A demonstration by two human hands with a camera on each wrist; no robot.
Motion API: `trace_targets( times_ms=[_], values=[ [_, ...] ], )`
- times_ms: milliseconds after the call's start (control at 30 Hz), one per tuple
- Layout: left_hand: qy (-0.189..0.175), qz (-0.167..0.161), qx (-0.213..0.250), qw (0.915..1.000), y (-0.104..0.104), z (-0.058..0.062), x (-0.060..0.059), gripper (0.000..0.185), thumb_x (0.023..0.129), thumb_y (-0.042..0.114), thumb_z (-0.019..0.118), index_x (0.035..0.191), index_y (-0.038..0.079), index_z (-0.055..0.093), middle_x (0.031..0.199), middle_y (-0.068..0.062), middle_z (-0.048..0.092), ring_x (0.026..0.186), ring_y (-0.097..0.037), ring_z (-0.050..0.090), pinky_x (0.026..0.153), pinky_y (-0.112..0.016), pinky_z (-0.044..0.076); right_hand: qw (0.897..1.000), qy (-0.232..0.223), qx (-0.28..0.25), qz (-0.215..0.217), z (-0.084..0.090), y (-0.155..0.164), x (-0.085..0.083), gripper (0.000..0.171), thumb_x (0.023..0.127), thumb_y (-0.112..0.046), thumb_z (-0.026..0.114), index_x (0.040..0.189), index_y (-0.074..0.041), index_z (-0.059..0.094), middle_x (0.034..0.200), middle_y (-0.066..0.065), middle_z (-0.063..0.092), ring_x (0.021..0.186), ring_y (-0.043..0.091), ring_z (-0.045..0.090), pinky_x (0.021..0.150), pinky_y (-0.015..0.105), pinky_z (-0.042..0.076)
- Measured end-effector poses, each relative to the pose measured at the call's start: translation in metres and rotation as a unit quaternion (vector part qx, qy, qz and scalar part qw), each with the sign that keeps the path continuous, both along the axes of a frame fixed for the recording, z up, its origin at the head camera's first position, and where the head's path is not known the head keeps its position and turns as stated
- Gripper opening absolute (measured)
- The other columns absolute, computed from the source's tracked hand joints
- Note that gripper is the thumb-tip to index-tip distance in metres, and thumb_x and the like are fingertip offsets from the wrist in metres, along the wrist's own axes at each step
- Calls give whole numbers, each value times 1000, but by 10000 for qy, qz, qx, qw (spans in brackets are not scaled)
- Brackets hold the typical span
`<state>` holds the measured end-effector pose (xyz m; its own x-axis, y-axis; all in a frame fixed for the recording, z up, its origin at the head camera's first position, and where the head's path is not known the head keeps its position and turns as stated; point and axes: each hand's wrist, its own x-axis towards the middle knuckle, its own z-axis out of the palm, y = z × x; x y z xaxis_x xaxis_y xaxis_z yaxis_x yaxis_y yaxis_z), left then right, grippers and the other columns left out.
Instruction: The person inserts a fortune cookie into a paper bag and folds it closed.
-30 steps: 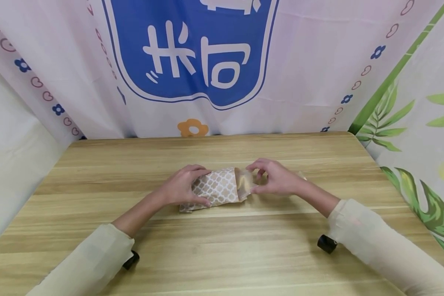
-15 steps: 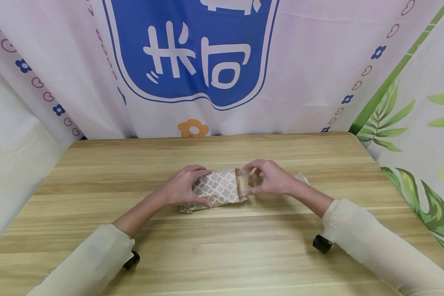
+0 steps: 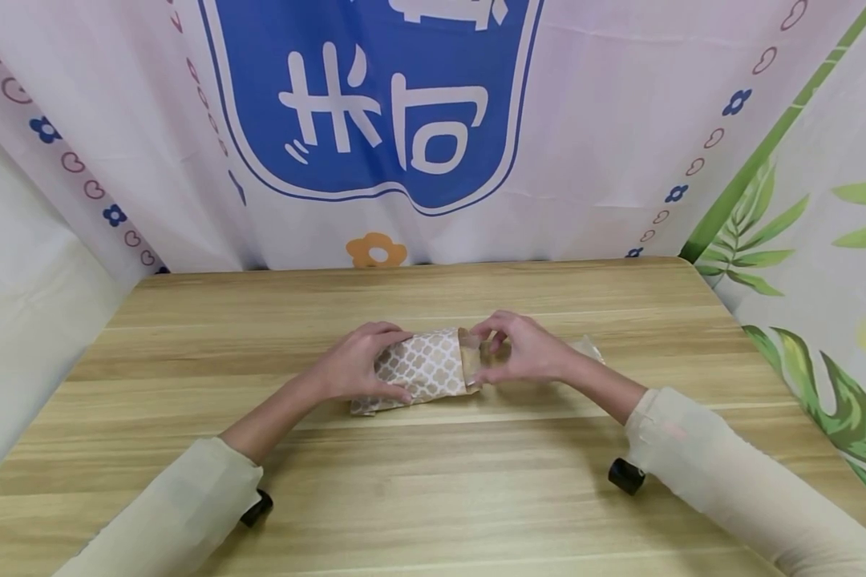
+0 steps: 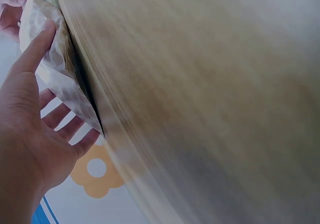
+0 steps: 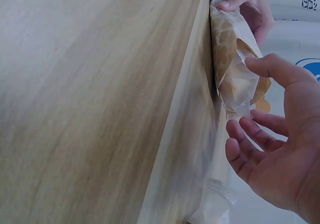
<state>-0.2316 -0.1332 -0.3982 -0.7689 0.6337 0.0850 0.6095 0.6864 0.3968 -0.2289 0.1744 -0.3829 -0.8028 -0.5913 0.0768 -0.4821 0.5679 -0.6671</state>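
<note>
A paper bag [image 3: 426, 365] with a white and tan lattice print lies flat on the wooden table, its mouth facing right. My left hand [image 3: 350, 367] grips the bag's left part, thumb on the near side and fingers along the far side. From the mouth sticks a clear plastic packet [image 3: 471, 361] with something pale yellow inside; most of it is hidden in the bag. My right hand [image 5: 282, 114] holds the packet's outer end by its edges, thumb on one side and curled fingertips on the other. The contents are too blurred to name.
Behind the right wrist lies another piece of clear plastic [image 3: 589, 348], partly covered by the forearm. A printed curtain [image 3: 584, 160] hangs at the table's back edge. Black wrist cameras [image 3: 626, 476] sit under both cuffs.
My right hand has moved left toward the bag, and the packet has slid further into the mouth. The left hand and bag have stayed put. More of the loose plastic shows behind the wrist.
</note>
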Motion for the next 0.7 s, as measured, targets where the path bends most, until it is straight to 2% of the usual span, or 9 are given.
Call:
trace_targets(
  times_ms=[133,333,700],
  values=[
    [4,8,13,10000,0,1,1,98,70,55,93,145,1,58,146,-22,56,136,-40,52,114,-55,43,10000,5,-51,79,-1,1,0,65,78,-18,88,132,8,62,121,17,65,100,30,66,86,46,59],
    [12,28,-8,10000,0,1,1,98,70,55,93,145,0,58,146,-22,56,136,-40,52,114,-55,43,9993,-156,-290,-150,-2,-1,-1,66,75,-18,93,129,8,63,125,20,67,102,30,67,89,45,58],
    [21,35,-22,10000,0,0,1,99,70,55,93,145,1,58,147,-21,56,137,-40,52,114,-56,43,9988,-218,-338,-275,-6,-5,-2,68,72,-18,97,126,8,65,114,17,69,97,26,67,90,44,58]
  ],
)
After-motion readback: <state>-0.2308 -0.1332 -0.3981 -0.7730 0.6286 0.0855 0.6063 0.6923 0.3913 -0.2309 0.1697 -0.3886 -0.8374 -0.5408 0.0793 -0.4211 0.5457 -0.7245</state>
